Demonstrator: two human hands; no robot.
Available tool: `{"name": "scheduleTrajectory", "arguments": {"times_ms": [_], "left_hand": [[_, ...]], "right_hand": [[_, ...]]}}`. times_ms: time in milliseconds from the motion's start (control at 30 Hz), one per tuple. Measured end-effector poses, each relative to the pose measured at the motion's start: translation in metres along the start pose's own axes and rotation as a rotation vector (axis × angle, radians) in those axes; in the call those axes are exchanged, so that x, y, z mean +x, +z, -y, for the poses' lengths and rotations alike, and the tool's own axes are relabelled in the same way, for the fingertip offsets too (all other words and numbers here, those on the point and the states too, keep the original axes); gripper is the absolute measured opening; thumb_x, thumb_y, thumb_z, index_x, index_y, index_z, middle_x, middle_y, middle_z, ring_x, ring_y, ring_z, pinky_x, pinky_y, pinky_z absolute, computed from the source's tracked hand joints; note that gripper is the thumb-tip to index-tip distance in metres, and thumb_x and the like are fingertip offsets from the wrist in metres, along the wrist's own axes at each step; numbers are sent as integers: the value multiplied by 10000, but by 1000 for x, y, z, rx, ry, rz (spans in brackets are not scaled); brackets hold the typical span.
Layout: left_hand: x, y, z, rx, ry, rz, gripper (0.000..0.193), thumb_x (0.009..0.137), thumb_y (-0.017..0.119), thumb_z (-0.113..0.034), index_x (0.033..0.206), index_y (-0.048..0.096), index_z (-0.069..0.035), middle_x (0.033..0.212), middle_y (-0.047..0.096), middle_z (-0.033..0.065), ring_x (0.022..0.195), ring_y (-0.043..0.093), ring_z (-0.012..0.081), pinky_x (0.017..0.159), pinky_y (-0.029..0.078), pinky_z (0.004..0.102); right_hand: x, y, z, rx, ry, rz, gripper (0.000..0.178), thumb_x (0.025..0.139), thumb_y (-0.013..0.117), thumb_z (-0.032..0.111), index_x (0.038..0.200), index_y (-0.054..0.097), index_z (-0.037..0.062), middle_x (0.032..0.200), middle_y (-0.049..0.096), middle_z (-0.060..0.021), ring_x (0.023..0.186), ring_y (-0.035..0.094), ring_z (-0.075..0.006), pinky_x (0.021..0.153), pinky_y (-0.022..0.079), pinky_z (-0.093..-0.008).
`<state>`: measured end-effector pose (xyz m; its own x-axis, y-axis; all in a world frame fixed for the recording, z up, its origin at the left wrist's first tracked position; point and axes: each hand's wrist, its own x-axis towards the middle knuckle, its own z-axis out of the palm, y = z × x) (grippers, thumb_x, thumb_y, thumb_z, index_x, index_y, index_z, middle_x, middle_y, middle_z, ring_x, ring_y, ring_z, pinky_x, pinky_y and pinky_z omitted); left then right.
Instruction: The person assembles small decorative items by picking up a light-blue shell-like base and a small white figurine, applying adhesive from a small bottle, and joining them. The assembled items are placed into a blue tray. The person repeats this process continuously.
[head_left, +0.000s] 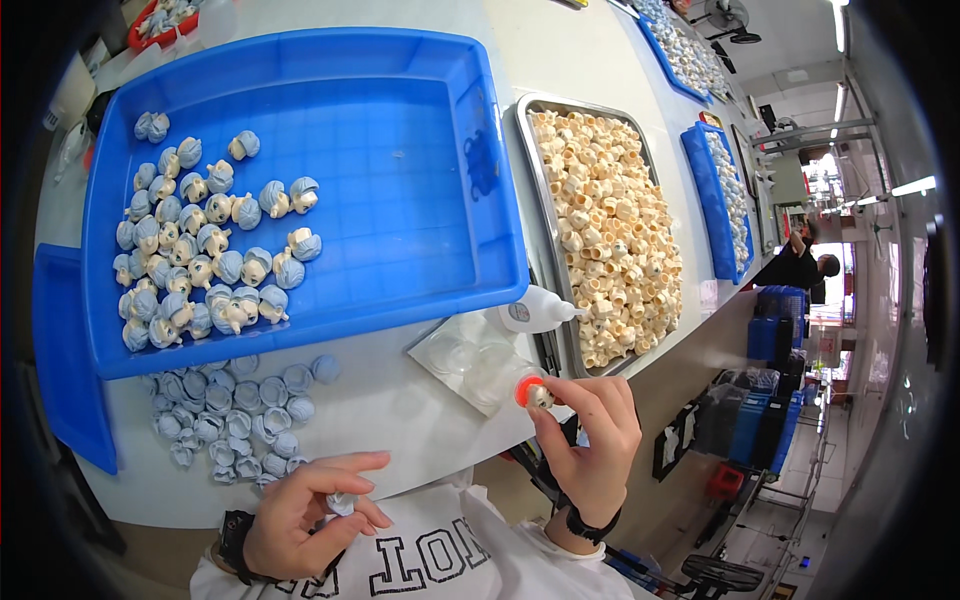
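Note:
My right hand (pixel 598 440) pinches a small cream doll head (pixel 541 397) between thumb and fingertips. The head is right beside a red-orange ring (pixel 524 387) at the end of a clear container (pixel 490 372); whether they touch I cannot tell. Lower left, my left hand (pixel 300 515) curls around a light-blue doll hair piece (pixel 342 502), partly hidden by the fingers. Loose hollow blue hair pieces (pixel 240 423) lie on the table near that hand. Heads wearing blue hair (pixel 228 266) are grouped in the left part of a big blue tray (pixel 400 318).
A metal tray (pixel 535 150) heaped with bare cream doll heads (pixel 605 235) stands right of the blue tray. Between them lies a white squeeze bottle (pixel 540 310). More filled blue trays (pixel 712 205) sit farther along the table. Another person (pixel 800 262) is in the background beside stacked bins (pixel 775 325).

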<state>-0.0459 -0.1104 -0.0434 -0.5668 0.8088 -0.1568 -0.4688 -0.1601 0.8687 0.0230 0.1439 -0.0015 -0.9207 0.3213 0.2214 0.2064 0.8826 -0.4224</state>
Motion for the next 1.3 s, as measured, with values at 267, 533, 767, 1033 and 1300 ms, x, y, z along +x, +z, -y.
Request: {"name": "scheduleTrajectory", "arguments": {"times_ms": [267, 533, 767, 1033, 1300], "left_hand": [[0, 3, -6, -2, -69, -95, 324, 799, 529, 89, 1112, 452, 58, 1075, 506, 198, 821, 624, 204, 674, 520, 256], [1, 3, -2, -46, 35, -129, 327, 775, 550, 101, 1092, 479, 67, 1053, 518, 186, 843, 616, 199, 695, 517, 252], [0, -2, -6, 82, 9, -94, 349, 782, 555, 61, 1119, 470, 85, 1064, 503, 182, 847, 613, 200, 711, 513, 242], [-1, 2, -1, -61, 38, -150, 326, 774, 585, 52, 1085, 492, 81, 1034, 534, 180, 874, 608, 211, 721, 521, 264], [4, 4, -1, -37, 94, -137, 288, 766, 590, 68, 1045, 521, 89, 1087, 491, 203, 874, 607, 215, 744, 538, 277]], "right_hand": [[0, 0, -3, 12, -21, 8, 297, 606, 723, 21, 889, 639, 40, 740, 574, -62, 663, 494, -228, 573, 396, -315], [-2, 0, -8, -19, -61, -7, 272, 583, 731, 47, 833, 623, 45, 728, 560, -63, 655, 489, -229, 561, 391, -317], [-4, 0, -10, 34, -40, -2, 263, 579, 720, 43, 818, 608, 42, 729, 550, -72, 661, 499, -243, 561, 392, -329], [-10, 4, -12, 123, 7, -64, 256, 572, 687, 18, 808, 587, 26, 722, 558, -90, 659, 522, -213, 611, 417, -298], [-15, 8, -15, 184, 9, -125, 303, 562, 680, -12, 857, 617, 15, 769, 580, -100, 694, 547, -246, 604, 432, -313]]}}
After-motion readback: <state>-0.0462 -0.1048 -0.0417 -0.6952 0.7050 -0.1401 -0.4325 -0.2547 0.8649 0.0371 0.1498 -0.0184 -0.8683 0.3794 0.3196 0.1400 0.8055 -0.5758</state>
